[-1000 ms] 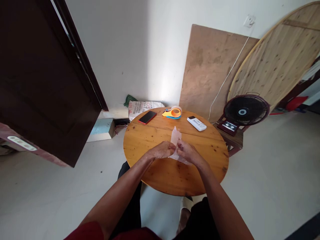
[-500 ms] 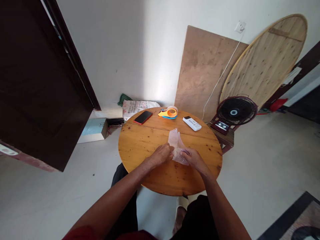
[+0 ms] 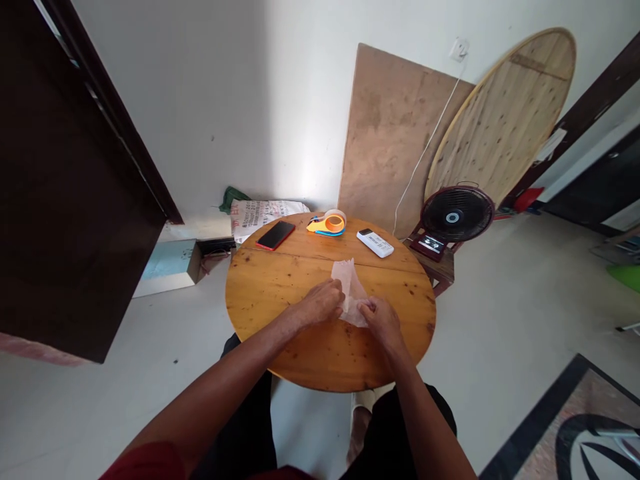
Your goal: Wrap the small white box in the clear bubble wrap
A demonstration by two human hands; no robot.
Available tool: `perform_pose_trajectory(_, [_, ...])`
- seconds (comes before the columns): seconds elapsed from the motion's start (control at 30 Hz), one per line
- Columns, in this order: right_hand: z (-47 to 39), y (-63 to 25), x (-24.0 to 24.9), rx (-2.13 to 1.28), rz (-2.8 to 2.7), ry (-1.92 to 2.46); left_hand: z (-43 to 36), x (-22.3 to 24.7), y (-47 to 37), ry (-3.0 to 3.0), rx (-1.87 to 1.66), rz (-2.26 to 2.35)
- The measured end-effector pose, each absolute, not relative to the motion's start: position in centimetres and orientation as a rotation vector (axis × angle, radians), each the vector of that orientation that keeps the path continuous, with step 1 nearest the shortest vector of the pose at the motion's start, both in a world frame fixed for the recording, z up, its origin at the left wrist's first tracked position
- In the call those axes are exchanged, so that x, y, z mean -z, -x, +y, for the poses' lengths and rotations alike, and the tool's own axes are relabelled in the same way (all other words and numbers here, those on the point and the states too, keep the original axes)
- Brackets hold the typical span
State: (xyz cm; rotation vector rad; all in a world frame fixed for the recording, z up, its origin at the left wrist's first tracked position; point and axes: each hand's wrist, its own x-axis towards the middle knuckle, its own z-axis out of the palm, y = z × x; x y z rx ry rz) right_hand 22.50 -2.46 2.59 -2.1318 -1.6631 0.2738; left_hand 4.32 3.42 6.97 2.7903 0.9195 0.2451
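Observation:
On the round wooden table [image 3: 280, 293] lies a thin, whitish, translucent plastic sheet or bag [image 3: 356, 313], its upper end pointing to the far side. My left hand [image 3: 324, 301] is closed on its left edge. My right hand [image 3: 383, 320] pinches its lower right part between thumb and fingers. The sheet is creased between the two hands, and the parts under my fingers are hidden.
Along the table's far side lie a red-edged phone [image 3: 276, 235], an orange and blue tape dispenser [image 3: 327, 224] and a white remote-like device [image 3: 375, 243]. A dark fan [image 3: 453, 217] stands beyond the right edge. Boards [image 3: 385, 127] lean on the wall.
The view has turned slightly right, so the table and objects appear further left. Both hands still hold the sheet, and my right hand's fingers look more closed around it.

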Motion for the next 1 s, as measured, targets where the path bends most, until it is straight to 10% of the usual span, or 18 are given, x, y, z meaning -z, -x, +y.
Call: perform_pose_trajectory(1.0, [-0.3, -18.9, -4.6, -0.718, -1.297, 1.734, 3.9, -5.5, -3.4, -2.662, -0.418, 0.780])
